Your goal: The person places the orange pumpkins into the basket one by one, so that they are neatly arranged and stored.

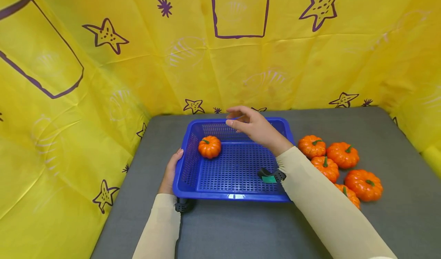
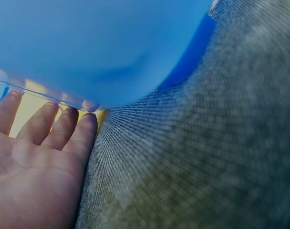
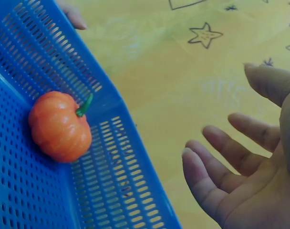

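A blue plastic basket (image 1: 234, 196) with slotted walls sits on the grey surface in front of me. My left hand (image 1: 169, 174) holds its left rim, thumb tip at the top edge. In the left wrist view, the fingers (image 2: 85, 131) reach up to the basket's outer side. One small orange pumpkin (image 1: 209, 148) with a green stem stands inside, near the left end. Over the basket's far right part, my right hand (image 1: 256, 127) hovers with loosely bent fingers. The right wrist view shows nothing in that hand (image 3: 250, 171).
Several more orange pumpkins (image 1: 363, 185) lie grouped on the grey table (image 1: 220, 228), to the right of the basket and partly behind my right sleeve (image 1: 320, 197). A yellow cloth (image 1: 144, 40) with starfish drawings hangs around the back and sides.
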{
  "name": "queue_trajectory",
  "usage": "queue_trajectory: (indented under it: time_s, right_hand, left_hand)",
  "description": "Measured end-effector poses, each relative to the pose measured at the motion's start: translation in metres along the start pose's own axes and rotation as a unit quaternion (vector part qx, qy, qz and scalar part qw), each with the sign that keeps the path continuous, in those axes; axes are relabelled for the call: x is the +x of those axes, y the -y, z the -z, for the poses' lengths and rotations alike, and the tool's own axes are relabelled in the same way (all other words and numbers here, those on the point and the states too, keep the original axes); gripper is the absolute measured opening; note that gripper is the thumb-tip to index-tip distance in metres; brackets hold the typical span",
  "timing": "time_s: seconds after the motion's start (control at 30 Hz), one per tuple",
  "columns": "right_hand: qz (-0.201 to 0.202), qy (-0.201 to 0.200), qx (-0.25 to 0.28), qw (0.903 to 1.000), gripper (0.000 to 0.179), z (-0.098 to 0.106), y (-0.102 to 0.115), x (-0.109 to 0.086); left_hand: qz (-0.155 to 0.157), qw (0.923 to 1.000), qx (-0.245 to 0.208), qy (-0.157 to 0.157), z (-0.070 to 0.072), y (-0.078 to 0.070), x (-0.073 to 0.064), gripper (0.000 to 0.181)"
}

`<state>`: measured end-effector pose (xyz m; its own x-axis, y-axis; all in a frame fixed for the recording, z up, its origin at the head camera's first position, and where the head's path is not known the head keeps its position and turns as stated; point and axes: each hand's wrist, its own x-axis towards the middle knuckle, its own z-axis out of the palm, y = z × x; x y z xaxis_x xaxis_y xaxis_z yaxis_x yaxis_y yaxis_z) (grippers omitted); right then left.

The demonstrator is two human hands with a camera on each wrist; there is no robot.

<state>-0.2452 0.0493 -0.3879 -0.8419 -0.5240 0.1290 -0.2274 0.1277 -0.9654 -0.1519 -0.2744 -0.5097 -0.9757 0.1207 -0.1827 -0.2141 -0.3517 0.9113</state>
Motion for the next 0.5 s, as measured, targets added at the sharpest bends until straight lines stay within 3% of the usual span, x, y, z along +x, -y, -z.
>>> queue_trajectory:
  time_s: [0.17,0.5]
  right_hand:
    - [0.006,-0.017,0.027,0.9995,0.049,0.010,0.001,-0.007]
    - [0.004,-0.034,0.016,0.9993,0.051,0.028,-0.004,-0.018]
  left_hand:
    - [0.000,1.0000,0.001,0.001,0.000,0.000,0.000,0.061]
    - [0.003,1.0000,0.003,0.001,0.000,-0.001,-0.001,0.062]
